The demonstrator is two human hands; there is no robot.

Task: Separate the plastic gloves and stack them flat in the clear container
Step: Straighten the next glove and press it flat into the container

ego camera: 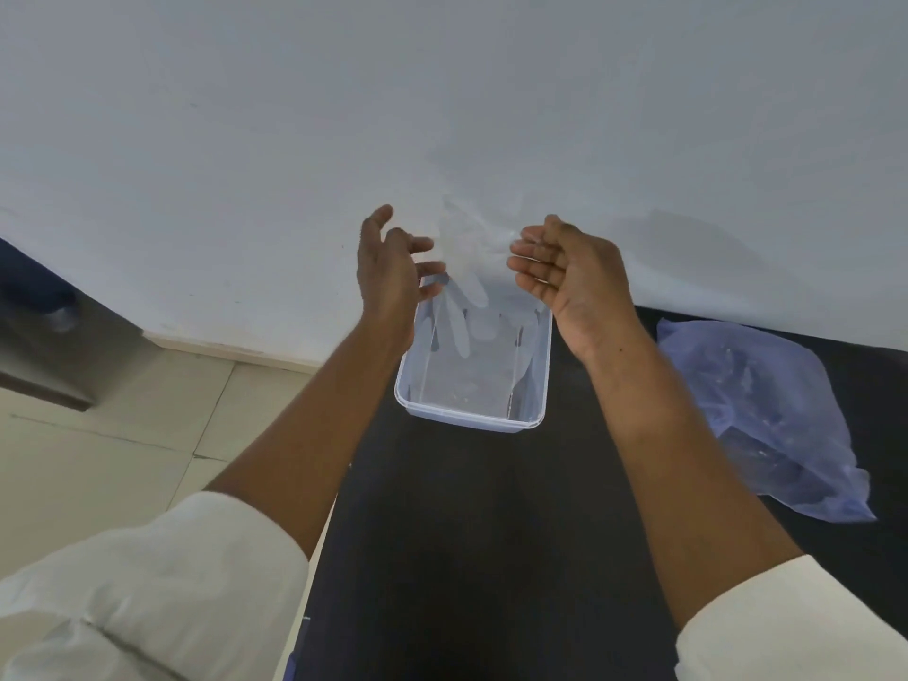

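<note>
So basically one clear plastic glove [464, 258] is hanging in the air between both hands, cuff up, fingers dangling down toward the clear container [471, 420] right below it. Its long axis runs roughly vertical, so my guess is it has to be swung flat, lengthwise along the tub, before it drops in. The right hand [570, 272] has its curled fingers pinched on the glove's right edge. The left hand [393, 267] is spread loosely with fingertips at the left edge, can't really tell if it's actually gripping. Both hands sit about equally close to the tub. It looks like at least one glove is already lying in there. The container rests on a dark tabletop [467, 533], with a bluish plastic bag [766, 410] to the right. Far side is a plain pale wall [442, 90], tiled floor [123, 435] off to the left.
</note>
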